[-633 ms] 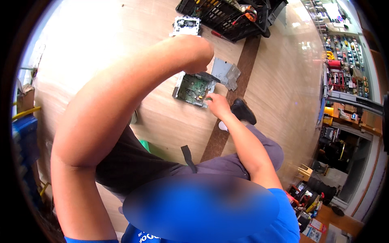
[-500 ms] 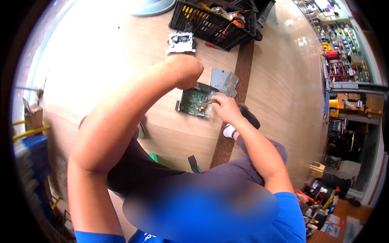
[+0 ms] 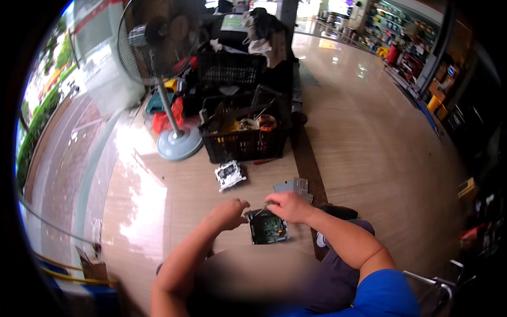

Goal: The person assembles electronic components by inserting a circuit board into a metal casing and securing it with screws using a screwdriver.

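An open metal case with a green circuit board [image 3: 268, 228] inside rests before me. Over its far right edge, my right hand [image 3: 289, 206] is closed in a pinch on a slim screwdriver-like tool [image 3: 261, 211], greenish at the grip. The thin end points down and left toward the far rim of the case. My left hand [image 3: 228, 214] hovers by the far left corner, fingers bent but apart, with nothing visible in it. Past the case lie flat grey metal plates [image 3: 292, 186], and farther left a white-framed mechanism [image 3: 229, 175].
A black crate [image 3: 240, 145] full of tools stands beyond, with a red-handled tool [image 3: 267, 161] on the floor before it. To its left is a standing fan [image 3: 178, 143]. My shoe [image 3: 339, 212] is right of the case. Shelves of goods [image 3: 406, 31] line the far right.
The view has tilted up, bringing the fan and street into sight. My left hand has turned and drawn back to the case's left corner; my right hand has shifted toward its far edge.
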The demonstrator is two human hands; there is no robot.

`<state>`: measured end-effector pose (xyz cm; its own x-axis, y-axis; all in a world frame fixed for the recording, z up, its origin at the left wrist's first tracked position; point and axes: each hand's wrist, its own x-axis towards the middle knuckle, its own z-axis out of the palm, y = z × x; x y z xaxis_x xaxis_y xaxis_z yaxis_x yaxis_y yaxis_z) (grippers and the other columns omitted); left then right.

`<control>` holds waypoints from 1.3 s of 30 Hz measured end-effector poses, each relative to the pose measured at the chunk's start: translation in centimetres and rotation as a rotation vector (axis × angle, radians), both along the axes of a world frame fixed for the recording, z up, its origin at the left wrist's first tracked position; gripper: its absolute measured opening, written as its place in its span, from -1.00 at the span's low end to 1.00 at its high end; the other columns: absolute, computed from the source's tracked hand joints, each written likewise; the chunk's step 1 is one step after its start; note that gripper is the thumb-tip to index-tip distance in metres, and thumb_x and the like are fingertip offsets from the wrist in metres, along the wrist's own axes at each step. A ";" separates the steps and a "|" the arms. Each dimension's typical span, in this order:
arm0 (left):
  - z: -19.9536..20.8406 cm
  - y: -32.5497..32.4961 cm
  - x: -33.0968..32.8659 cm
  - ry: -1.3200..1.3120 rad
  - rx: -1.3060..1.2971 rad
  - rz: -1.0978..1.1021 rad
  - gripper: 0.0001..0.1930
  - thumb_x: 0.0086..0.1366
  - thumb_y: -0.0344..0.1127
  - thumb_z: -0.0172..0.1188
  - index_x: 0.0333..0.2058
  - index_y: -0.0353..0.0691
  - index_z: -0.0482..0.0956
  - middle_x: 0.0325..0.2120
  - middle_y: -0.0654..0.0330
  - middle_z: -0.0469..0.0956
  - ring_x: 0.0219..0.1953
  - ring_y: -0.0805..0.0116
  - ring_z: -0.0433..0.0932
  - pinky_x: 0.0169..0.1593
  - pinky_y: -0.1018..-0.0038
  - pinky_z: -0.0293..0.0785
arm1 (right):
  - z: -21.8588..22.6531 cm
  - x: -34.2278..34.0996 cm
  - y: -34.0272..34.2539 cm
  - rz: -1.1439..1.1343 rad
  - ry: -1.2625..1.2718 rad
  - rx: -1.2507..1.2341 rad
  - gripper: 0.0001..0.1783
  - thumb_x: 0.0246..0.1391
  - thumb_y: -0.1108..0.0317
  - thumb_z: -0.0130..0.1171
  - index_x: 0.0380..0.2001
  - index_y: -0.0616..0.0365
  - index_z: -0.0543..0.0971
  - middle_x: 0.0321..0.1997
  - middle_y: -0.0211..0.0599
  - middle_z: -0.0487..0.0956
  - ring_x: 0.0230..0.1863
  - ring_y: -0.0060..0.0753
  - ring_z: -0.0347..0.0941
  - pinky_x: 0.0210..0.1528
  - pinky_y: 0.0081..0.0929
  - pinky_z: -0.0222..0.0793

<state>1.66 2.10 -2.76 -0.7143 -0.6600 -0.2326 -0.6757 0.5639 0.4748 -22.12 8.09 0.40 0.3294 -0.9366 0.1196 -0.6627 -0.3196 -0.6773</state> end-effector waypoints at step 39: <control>-2.4 0.9 -2.4 0.135 0.076 0.026 -0.77 0.21 -0.27 0.20 -0.18 -0.20 0.63 -0.30 -0.07 0.61 -0.21 -0.08 0.58 -0.10 0.15 0.49 | 0.3 -1.2 1.1 -0.016 -0.198 0.033 -0.73 0.06 0.30 0.17 -0.20 0.21 0.60 -0.29 0.02 0.63 -0.23 0.01 0.59 -0.16 -0.24 0.50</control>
